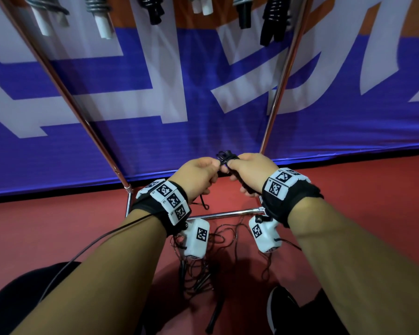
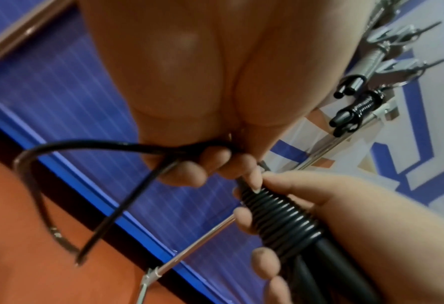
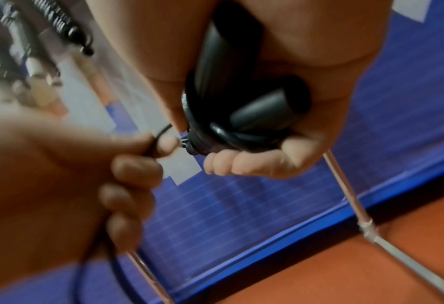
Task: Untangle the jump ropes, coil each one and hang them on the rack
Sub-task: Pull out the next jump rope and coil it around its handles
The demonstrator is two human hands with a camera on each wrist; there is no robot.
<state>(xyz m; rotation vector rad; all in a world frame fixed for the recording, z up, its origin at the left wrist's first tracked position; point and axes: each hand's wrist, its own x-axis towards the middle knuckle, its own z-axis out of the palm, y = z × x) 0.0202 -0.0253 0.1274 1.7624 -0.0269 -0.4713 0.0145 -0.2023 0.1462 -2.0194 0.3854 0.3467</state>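
My right hand [image 1: 240, 170] grips a black jump rope bundle [image 1: 226, 157]: two black handles [image 3: 231, 86] side by side with the cord wound round them in tight turns [image 2: 280, 216]. My left hand [image 1: 209, 171] pinches the loose cord end [image 2: 98, 145] just beside the coil, and the cord loops down under that hand. Both hands are at waist height between the poles of the metal rack [image 1: 279, 81]. Coiled ropes with black handles [image 1: 273, 20] and white handles [image 1: 102, 22] hang along the rack's top. A tangle of thin dark ropes [image 1: 198, 274] lies on the floor under my wrists.
A blue and white banner [image 1: 155, 81] stands behind the rack. The rack's low cross bar [image 1: 228, 213] runs just above the red floor [image 1: 46, 226]. My black shoe [image 1: 281, 308] is at the bottom right and a dark rounded shape [image 1: 22, 298] at the bottom left.
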